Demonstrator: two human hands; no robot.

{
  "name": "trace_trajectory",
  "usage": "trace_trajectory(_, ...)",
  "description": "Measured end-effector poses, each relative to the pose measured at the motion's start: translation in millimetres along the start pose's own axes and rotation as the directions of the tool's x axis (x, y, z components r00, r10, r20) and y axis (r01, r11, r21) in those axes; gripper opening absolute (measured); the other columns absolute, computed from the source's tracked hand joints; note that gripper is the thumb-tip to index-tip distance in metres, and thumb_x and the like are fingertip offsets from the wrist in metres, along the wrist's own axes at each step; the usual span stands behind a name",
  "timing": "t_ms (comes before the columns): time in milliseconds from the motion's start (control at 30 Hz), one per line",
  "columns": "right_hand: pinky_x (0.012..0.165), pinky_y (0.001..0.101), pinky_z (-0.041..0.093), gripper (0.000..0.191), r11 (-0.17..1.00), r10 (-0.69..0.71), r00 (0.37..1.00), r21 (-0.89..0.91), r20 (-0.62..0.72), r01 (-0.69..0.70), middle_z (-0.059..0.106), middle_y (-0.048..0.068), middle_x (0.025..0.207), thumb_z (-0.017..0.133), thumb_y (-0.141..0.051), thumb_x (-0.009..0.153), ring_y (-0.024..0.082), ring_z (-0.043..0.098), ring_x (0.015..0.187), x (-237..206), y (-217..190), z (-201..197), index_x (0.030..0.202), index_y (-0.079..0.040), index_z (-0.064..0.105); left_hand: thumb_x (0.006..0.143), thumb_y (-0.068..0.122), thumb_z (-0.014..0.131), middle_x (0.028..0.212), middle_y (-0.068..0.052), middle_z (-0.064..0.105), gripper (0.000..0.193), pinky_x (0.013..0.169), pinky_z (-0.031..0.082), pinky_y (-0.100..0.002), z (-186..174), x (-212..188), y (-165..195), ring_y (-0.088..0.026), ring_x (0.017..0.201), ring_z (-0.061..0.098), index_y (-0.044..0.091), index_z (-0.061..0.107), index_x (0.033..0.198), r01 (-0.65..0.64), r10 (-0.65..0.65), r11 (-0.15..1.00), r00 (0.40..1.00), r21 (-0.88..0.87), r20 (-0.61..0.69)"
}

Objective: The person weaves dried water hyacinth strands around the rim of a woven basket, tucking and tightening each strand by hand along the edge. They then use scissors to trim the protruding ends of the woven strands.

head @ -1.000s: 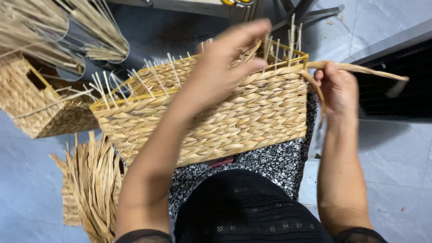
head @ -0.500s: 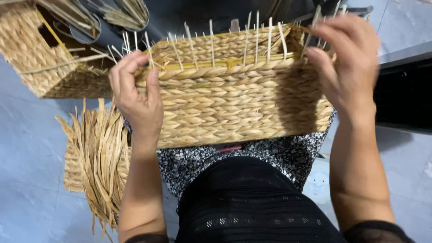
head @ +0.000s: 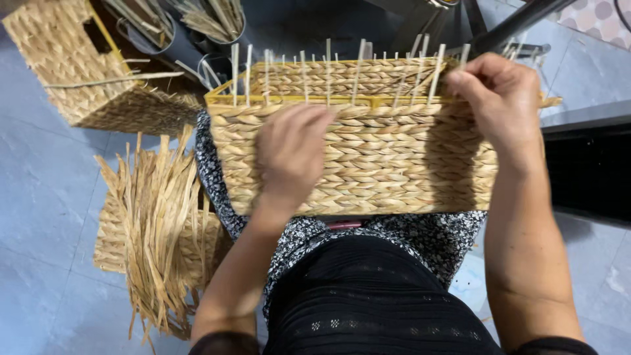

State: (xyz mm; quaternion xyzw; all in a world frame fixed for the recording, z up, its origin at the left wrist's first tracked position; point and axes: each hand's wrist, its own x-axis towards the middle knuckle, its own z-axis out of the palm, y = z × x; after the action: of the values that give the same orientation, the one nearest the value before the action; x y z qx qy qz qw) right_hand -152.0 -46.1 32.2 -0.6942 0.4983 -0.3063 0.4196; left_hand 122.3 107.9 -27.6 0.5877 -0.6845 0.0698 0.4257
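- A grey tiled floor [head: 46, 197] is carrying most of what shows, spreading across the left and out to the far right.
- A flat woven piece with long loose straw ends [head: 154, 230] is lying on the floor at the near left.
- A second woven basket [head: 72, 66] is resting tipped on its side at the far left.
- Round containers of straw strips [head: 210, 20] are standing at the far middle.
- The person's lap [head: 368, 263] is carrying the rectangular woven basket [head: 368, 164], with thin stakes sticking up from its yellow rim.
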Motion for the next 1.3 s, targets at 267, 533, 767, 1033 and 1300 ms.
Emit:
trace_trajectory(267, 0.082, 0.0211, 0.055, 0.004, 0.988, -0.05, 0.998, 0.145, -0.038, 0.055, 0.075, 0.005, 0.101, 0.073, 0.001, 0.107, 0.008, 0.068, 0.088, -1, 7, 10, 0.104, 0.004, 0.072, 0.103, 0.005, 0.065, 0.118, -0.001, 0.065, 0.025, 0.11, 0.04, -0.045, 25, 11, 19, -0.021, 0.114, 0.059, 0.016, 0.067, 0.126, 0.074, -0.079, 0.986, 0.997, 0.151, 0.025)
trace_trajectory(533, 0.094, 0.0243, 0.051, 0.016, 0.976, -0.216, 0.976, -0.03, 0.001, 0.216, 0.069, 0.012, 0.114, 0.058, -0.003, 0.108, 0.013, 0.063, 0.102, -19, -3, -16, 0.119, 0.005, 0.067, 0.112, 0.01, 0.062, 0.124, 0.0, 0.065, 0.015, 0.103, 0.057, -0.03, -44, -2, -25, -0.015, 0.12, 0.065, 0.012, 0.063, 0.126, 0.222, -0.285, 0.871, 0.955, -0.437, -0.084)
trace_trajectory(767, 0.089, 0.0217, 0.05, 0.013, 0.922, -0.336, 0.913, 0.119, -0.233, 0.37, 0.068, 0.01, 0.112, 0.061, 0.004, 0.106, 0.011, 0.061, 0.099, -60, -27, 25, 0.115, 0.004, 0.07, 0.091, 0.02, 0.082, 0.111, -0.005, 0.067, 0.019, 0.094, 0.049, -0.038, -84, 7, -84, -0.025, 0.106, 0.057, 0.011, 0.08, 0.107, 0.372, -0.362, 0.925, 0.925, 0.075, -0.111)
trace_trajectory(1033, 0.079, 0.018, 0.046, 0.015, 0.955, -0.287, 0.952, 0.047, -0.107, 0.293, 0.067, 0.005, 0.109, 0.064, 0.01, 0.098, 0.007, 0.058, 0.094, -48, -73, 88, 0.108, 0.001, 0.07, 0.097, 0.008, 0.073, 0.122, -0.008, 0.073, 0.005, 0.095, 0.06, -0.034, -57, 0, -99, -0.021, 0.117, 0.069, 0.006, 0.071, 0.1, 0.583, -0.645, 0.644, 0.762, -0.496, 0.059)
trace_trajectory(1300, 0.083, 0.0188, 0.048, 0.015, 0.955, -0.297, 0.949, -0.05, -0.104, 0.293, 0.068, 0.006, 0.113, 0.066, 0.01, 0.103, 0.007, 0.06, 0.098, -44, -79, 94, 0.113, 0.001, 0.072, 0.108, 0.006, 0.056, 0.139, -0.011, 0.063, 0.007, 0.096, 0.066, -0.028, -44, -9, -91, -0.018, 0.121, 0.068, 0.006, 0.055, 0.115, 0.558, -0.68, 0.599, 0.733, -0.574, 0.002)
